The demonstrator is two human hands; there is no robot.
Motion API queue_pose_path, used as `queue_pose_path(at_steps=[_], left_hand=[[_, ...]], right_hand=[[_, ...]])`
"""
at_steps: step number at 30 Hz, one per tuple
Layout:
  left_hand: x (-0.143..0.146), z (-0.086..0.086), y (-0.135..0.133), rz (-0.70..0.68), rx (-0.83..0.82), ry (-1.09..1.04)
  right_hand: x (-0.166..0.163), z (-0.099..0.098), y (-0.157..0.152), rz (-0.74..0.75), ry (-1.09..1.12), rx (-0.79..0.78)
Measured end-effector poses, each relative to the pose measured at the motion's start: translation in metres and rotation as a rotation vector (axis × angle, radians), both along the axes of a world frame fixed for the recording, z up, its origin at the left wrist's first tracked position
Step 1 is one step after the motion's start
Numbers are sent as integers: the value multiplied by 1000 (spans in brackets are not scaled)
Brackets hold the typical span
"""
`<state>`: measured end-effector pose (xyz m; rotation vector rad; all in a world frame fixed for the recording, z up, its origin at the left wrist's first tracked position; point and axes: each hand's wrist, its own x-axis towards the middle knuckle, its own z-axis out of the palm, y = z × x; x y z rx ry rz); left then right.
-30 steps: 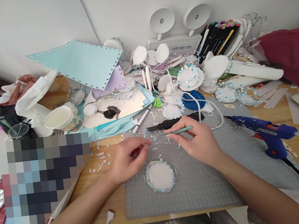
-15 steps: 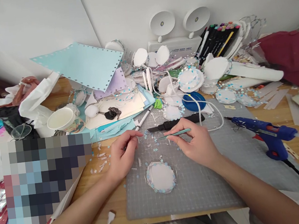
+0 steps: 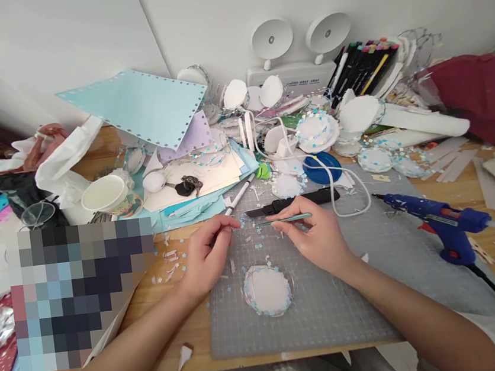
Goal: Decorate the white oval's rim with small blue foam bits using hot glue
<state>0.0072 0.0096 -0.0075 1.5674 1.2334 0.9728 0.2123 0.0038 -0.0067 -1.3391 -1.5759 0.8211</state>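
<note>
My right hand (image 3: 318, 238) pinches slim teal tweezers (image 3: 285, 219), their tip pointing left over small blue paper stars scattered on the grey cutting mat (image 3: 333, 312). My left hand (image 3: 206, 255) rests at the mat's left edge with thumb and forefinger pinched together; what they hold is too small to make out. A white paper disc (image 3: 267, 289) edged with blue stars lies on the mat just below both hands. A black utility knife (image 3: 292, 203) lies just beyond the tweezers.
A blue hot glue gun (image 3: 439, 220) lies on the right of the mat with its cord trailing off. A paper cup (image 3: 104, 194), blue card sheets (image 3: 140, 105), more decorated discs (image 3: 315, 130), markers (image 3: 361, 65) and a red cap (image 3: 482, 93) crowd the back.
My left hand lifted from beside the disc up to the mat's upper left, fingers staying pinched. My right hand and the tweezers shifted slightly up and left.
</note>
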Motion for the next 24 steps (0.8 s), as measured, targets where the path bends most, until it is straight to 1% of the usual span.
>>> queue_pose_path(at_steps=[5, 7, 11, 14, 20, 24], left_hand=[[0, 1, 0, 1, -3, 37], [0, 1, 0, 1, 2, 48], [0, 0, 1, -2, 5, 52], [0, 0, 1, -6, 7, 68], [0, -1, 1, -8, 14, 62], [0, -1, 0, -7, 12, 75]], right_hand=[[2, 2, 1, -35, 178, -66], [2, 2, 1, -28, 168, -70], [1, -1, 0, -24, 28, -27], [-1, -4, -1, -26, -15, -3], [-5, -6, -1, -29, 56, 4], [-5, -2, -1, -47, 182, -41]])
